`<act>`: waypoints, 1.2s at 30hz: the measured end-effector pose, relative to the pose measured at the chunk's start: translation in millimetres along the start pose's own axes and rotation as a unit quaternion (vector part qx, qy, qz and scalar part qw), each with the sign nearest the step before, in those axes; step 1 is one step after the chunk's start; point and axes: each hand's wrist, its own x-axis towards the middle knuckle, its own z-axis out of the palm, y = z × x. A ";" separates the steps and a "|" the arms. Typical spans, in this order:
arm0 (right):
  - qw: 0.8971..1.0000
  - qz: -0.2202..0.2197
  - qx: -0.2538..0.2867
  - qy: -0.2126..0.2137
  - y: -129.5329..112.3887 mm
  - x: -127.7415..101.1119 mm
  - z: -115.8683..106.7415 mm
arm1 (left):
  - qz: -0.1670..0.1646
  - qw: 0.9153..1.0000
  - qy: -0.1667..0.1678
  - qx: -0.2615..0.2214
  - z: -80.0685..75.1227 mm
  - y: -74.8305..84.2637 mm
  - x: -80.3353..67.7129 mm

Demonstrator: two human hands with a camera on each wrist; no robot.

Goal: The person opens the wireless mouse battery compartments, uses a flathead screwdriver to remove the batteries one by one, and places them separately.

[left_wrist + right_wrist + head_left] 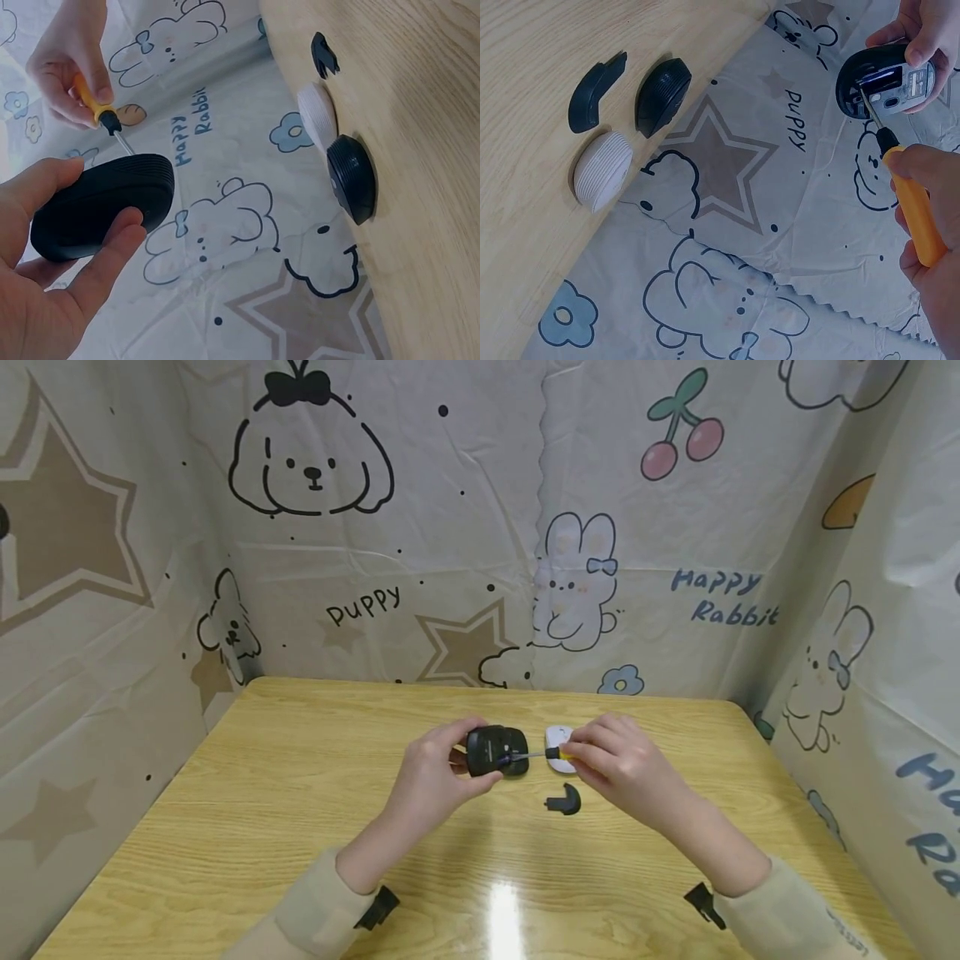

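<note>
Working the step: a person drove a screwdriver into the underside of a black mouse held up above the tabletop.
Left hand: its grip was curled round the black mouse, thumb on one flank and fingers on the other, the underside turned toward the tool (a firm hold, to my eye).
Right hand: its grip pinched the orange handle of the screwdriver, fingers closed around it.
Tip: in the right wrist view the blade met the open bay of the black mouse; whether it sat in a screw head I could not tell.
Doing it well: the shaft probably wanted to stay in line with the screw, pressed lightly, while the left hand kept the mouse from twisting.
Risk: a slanted tip could have slipped and scarred the plastic.
Nearby: a white shell lay on the tabletop just right of the black mouse, a small black cover piece nearer the person; a second dark ribbed shell lay beside the white one.
</note>
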 end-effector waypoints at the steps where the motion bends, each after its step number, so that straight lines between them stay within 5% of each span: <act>1: 1.000 -0.005 -0.002 0.001 -0.2 0.1 0.2 | 0.004 1.000 0.000 0.000 0.2 -0.9 -0.4; 10: 0.999 0.042 0.013 -0.006 -2.3 -2.2 -4.4 | -0.072 0.989 -0.007 -0.127 -5.3 -15.2 0.7; 17: 0.999 0.004 -0.005 0.034 -3.2 3.6 -3.7 | -0.106 0.978 -0.018 -0.181 -7.8 -18.3 -0.8; 26: 0.999 -0.024 -0.022 0.023 -7.7 13.8 -10.4 | -0.107 0.980 -0.014 -0.167 -7.6 -18.0 -1.6; 36: 0.990 -0.070 -0.111 -0.053 -21.0 27.3 -19.3 | -0.054 0.995 0.003 -0.078 -3.6 -12.1 -3.6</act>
